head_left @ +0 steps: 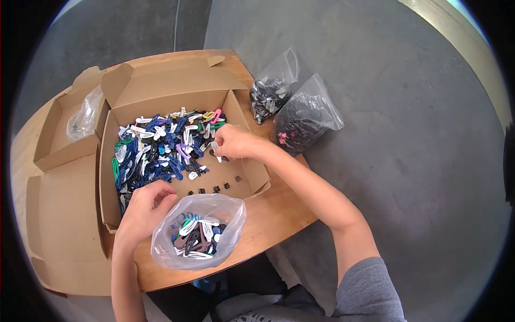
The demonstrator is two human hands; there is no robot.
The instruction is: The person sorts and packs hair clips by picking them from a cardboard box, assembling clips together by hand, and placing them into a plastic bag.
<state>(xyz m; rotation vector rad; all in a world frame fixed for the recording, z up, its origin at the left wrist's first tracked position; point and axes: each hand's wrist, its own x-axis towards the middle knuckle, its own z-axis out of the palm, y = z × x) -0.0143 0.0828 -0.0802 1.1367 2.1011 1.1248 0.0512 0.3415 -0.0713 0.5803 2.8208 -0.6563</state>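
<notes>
An open cardboard box (171,101) holds a large pile of hair clips (161,145), mostly blue, black and white. Over the right part of the pile, my right hand (233,142) pinches a white clip (216,151) between thumb and fingers. My left hand (147,206) is at the box's near left edge, fingers curled near the thumb; whether anything small is between them is hidden. Just right of it, an open clear plastic bag (230,236) contains white, brown, black and green clips. Several small black clips (216,189) lie along the box floor near its front.
Two clear bags stand at the table's right edge, one with grey and dark clips (267,96), the other with dark pieces and red ones (300,126). A smaller cardboard box (51,131) with a crumpled plastic bag (85,118) is at the left, beside an open flap (64,214).
</notes>
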